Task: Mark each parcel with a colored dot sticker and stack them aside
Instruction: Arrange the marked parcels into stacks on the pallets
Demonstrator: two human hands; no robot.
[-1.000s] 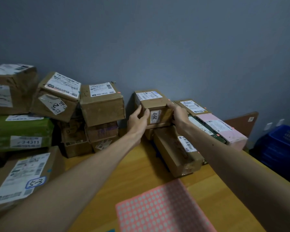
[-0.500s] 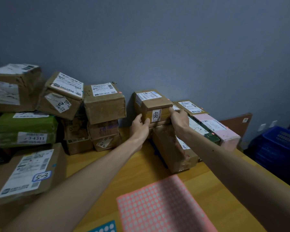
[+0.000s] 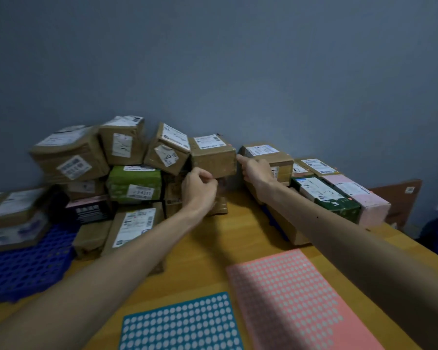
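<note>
**Both hands at the parcel pile by the wall**

Grey-blue wall fills the upper half of what I see, and a wooden table (image 3: 213,248) runs up against it. Brown parcels are heaped along the wall on the left, with a green parcel (image 3: 134,184) in the middle of that heap, under the brown ones. On the right sits a second, lower group, where a dark green box (image 3: 326,198) lies beside a pink box (image 3: 359,198).

I see the left hand (image 3: 199,189) at the lower front edge of a brown box (image 3: 213,157) that tops the middle stack. Its fingers are curled in, thumb against fingertips, and I cannot tell whether they pinch anything. The right hand (image 3: 254,168) reaches toward the gap between that box and the small brown parcel (image 3: 266,156) at the head of the right group. Its fingers are loosely spread, the index finger stretched out with its tip at the brown box's right edge; it grips nothing.

Near me on the table lie two sheets of dot stickers: a pink sheet (image 3: 296,299) on the right and a blue sheet (image 3: 180,324) on its left, just beside it. At the far left a blue plastic crate (image 3: 23,269) carries more parcels.
</note>
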